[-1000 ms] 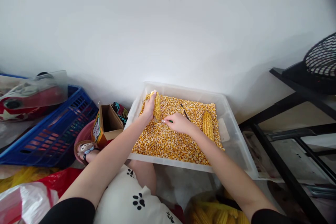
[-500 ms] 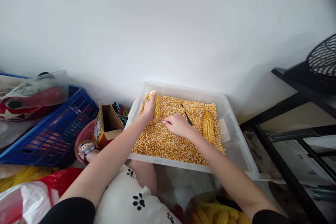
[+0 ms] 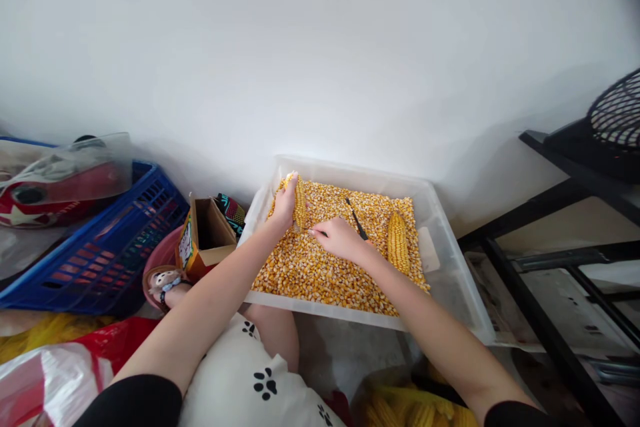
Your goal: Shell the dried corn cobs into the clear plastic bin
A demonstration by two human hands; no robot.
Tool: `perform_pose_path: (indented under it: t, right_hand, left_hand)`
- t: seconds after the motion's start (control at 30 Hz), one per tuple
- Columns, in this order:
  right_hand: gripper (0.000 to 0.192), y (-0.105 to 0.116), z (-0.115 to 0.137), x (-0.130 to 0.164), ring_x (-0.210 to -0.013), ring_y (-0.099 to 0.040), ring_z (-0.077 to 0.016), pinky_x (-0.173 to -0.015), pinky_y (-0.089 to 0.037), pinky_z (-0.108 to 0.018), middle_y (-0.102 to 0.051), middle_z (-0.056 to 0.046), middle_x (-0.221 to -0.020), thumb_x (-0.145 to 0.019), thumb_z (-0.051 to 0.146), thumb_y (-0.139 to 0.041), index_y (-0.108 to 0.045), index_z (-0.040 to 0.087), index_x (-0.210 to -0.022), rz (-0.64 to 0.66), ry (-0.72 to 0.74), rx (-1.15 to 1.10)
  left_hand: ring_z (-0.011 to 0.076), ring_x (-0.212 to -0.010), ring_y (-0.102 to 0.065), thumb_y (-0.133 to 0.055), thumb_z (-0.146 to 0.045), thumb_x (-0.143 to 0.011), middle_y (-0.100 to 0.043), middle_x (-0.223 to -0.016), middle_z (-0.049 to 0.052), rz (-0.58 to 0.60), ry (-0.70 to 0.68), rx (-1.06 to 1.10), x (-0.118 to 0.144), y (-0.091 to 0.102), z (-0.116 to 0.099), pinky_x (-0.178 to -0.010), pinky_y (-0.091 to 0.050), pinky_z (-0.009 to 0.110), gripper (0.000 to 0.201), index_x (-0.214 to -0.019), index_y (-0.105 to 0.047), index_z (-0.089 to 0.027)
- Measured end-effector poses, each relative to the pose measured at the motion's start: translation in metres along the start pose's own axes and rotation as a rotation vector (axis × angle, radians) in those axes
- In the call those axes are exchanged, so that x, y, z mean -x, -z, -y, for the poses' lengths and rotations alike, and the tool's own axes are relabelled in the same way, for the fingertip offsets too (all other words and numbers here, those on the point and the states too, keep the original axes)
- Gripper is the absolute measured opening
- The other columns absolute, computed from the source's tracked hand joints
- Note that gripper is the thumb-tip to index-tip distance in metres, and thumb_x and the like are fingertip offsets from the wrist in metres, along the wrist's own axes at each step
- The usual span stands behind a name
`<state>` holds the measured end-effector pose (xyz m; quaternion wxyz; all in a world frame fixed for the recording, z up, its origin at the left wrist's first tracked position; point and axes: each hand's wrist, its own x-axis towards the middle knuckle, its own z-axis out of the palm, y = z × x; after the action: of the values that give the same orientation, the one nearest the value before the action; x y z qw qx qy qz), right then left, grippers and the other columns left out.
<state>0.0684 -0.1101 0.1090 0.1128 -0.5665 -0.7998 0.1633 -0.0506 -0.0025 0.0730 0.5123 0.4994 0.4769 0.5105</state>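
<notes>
My left hand (image 3: 285, 203) is closed around an ear of corn (image 3: 299, 205), holding it tilted upright over the bin's left part. My right hand (image 3: 336, 237) is closed in a pinch just right of the ear's lower end; a small dark bit shows at its fingers, but I cannot make out what it is. Loose corn kernels (image 3: 320, 280) fill much of the translucent plastic bin (image 3: 450, 260). Behind my right wrist a thin black tool (image 3: 355, 215) lies on the kernels, its near end partly hidden. Another ear of corn (image 3: 398, 243) rests at the right.
On the left stand a blue plastic basket (image 3: 145, 213), an open cardboard box (image 3: 215, 255) and a pink tub (image 3: 160, 257). A black metal frame (image 3: 520, 293) with a fan (image 3: 620, 113) is at the right. Below the bin lies a bag of corn ears (image 3: 415, 410).
Almost nothing differs. Both hands keep their places by the held ear; the view has shifted very slightly.
</notes>
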Motion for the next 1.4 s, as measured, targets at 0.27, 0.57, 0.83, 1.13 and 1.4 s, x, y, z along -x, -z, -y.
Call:
perform_pose_path:
  t: [0.27, 0.57, 0.83, 1.13, 1.4]
  right_hand:
    - [0.033, -0.006, -0.003, -0.002, -0.054, -0.043, -0.0094, -0.055, -0.024, -0.022, -0.058, -0.002, -0.06, -0.085, 0.029, -0.041, -0.064, 0.015, -0.067, 0.033, 0.004, -0.069]
    - [0.029, -0.01, -0.005, -0.001, -0.055, -0.047, -0.0105, -0.055, -0.027, -0.021, -0.062, -0.003, -0.063, -0.083, 0.024, -0.041, -0.065, 0.015, -0.069, 0.08, 0.043, -0.044]
    - [0.025, -0.01, -0.017, -0.008, -0.052, -0.044, -0.0102, -0.051, -0.028, -0.022, -0.059, -0.002, -0.058, -0.078, 0.022, -0.045, -0.064, 0.013, -0.064, 0.212, 0.138, -0.154]
    - [0.02, -0.029, -0.005, -0.011, -0.054, -0.051, -0.0102, -0.053, -0.032, -0.02, -0.066, -0.003, -0.068, -0.075, 0.021, -0.049, -0.068, 0.014, -0.077, 0.406, 0.183, -0.204]
    - [0.034, 0.0, -0.028, -0.008, -0.057, -0.048, -0.0097, -0.057, -0.03, -0.021, -0.062, -0.001, -0.063, -0.083, 0.035, -0.043, -0.067, 0.014, -0.074, 0.09, 0.077, -0.243]
  left_hand:
    - [0.0207, -0.066, -0.06, -0.049, -0.06, -0.071, -0.06, -0.064, 0.006, 0.074, 0.143, 0.177, 0.007, -0.003, -0.005, -0.058, -0.046, 0.033, 0.047, -0.089, -0.058, -0.017]
    - [0.0163, -0.059, -0.054, -0.049, -0.061, -0.069, -0.057, -0.063, 0.004, 0.079, 0.034, -0.03, 0.014, -0.007, -0.003, -0.054, -0.043, 0.028, 0.045, -0.077, -0.055, -0.016]
    - [0.0134, -0.061, -0.049, -0.05, -0.052, -0.072, -0.053, -0.062, 0.0, 0.309, -0.342, -0.375, 0.038, -0.017, -0.012, -0.055, -0.037, 0.024, 0.037, -0.076, -0.056, -0.015]
    - [0.013, -0.062, -0.048, -0.053, -0.05, -0.071, -0.053, -0.064, -0.001, 0.25, -0.37, -0.347, 0.037, -0.016, -0.021, -0.06, -0.037, 0.024, 0.035, -0.074, -0.054, -0.015]
    - [0.0189, -0.072, -0.056, -0.049, -0.058, -0.071, -0.058, -0.068, 0.005, -0.017, -0.067, -0.066, 0.009, -0.004, -0.006, -0.065, -0.044, 0.029, 0.045, -0.082, -0.057, -0.014]
